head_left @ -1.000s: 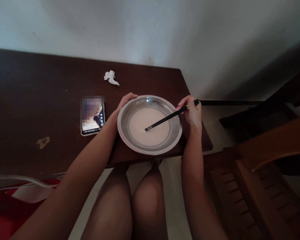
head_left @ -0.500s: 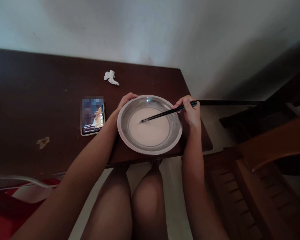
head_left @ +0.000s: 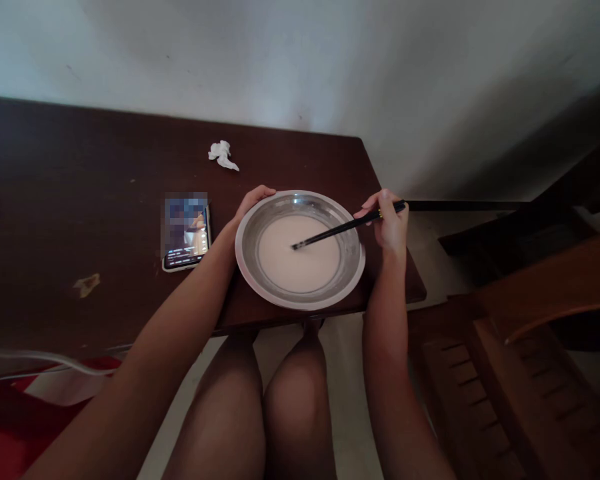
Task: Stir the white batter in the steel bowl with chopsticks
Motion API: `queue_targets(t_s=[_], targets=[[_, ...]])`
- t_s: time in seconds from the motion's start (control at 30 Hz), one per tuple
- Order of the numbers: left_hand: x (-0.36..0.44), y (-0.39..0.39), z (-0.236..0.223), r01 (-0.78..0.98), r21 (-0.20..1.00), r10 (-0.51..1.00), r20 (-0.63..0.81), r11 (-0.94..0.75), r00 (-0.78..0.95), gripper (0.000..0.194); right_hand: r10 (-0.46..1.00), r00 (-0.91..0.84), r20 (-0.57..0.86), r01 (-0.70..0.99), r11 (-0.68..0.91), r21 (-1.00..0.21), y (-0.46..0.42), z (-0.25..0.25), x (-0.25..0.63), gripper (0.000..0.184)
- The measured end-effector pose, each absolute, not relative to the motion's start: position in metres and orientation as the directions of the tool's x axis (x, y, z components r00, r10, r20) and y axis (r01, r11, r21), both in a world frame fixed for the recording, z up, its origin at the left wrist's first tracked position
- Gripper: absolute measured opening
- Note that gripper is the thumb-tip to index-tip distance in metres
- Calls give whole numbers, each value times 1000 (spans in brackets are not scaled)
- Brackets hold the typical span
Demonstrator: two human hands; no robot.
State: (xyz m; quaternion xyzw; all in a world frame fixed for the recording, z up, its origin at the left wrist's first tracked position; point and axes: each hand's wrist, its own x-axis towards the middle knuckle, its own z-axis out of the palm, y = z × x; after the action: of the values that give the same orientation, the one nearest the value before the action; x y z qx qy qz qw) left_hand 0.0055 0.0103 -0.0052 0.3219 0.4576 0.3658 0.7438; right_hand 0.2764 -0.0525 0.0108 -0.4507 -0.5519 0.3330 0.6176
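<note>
A round metal bowl stands at the front edge of the dark table, near its right end. It holds a pale, milky liquid. My left hand grips the bowl's far left rim, its fingers partly hidden behind it. Black chopsticks are pinched in my right hand, just beyond the right rim. They slant down to the left, and their tips dip into the liquid around the middle of the bowl.
Left of the bowl lies a lit phone. Crumpled white tissue rests farther back on the table. A brownish scrap and a pale cable are at the left. The wall closes off the back; a wooden chair stands right.
My right hand has shifted slightly right, and the chopstick tips have moved right through the liquid. The left hand and the bowl stay in place.
</note>
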Motion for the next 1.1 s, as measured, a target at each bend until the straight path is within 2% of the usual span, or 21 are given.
queue_targets(t_s=[0.17,0.33,0.5,0.7,0.9,1.03,1.1], targets=[[5,9,-4,-229,825,844,-446,517,299,21,932,61,357,71,352,-933,-52,9,276,44],[5,6,0,-236,807,829,-462,541,316,20,896,191,401,87,391,-916,-51,10,278,49],[5,7,-2,-269,778,811,-473,568,346,21,930,59,363,98,357,-929,-54,10,277,44],[6,8,-2,-275,781,818,-474,561,325,21,889,220,401,100,388,-916,-52,11,278,49],[7,4,4,-246,800,829,-475,547,296,16,936,38,349,99,344,-934,-55,11,277,45],[6,6,1,-247,804,833,-471,541,289,15,909,151,388,104,376,-921,-54,11,278,47],[6,6,0,-252,801,831,-473,544,292,16,915,153,373,105,360,-927,-54,11,279,49]])
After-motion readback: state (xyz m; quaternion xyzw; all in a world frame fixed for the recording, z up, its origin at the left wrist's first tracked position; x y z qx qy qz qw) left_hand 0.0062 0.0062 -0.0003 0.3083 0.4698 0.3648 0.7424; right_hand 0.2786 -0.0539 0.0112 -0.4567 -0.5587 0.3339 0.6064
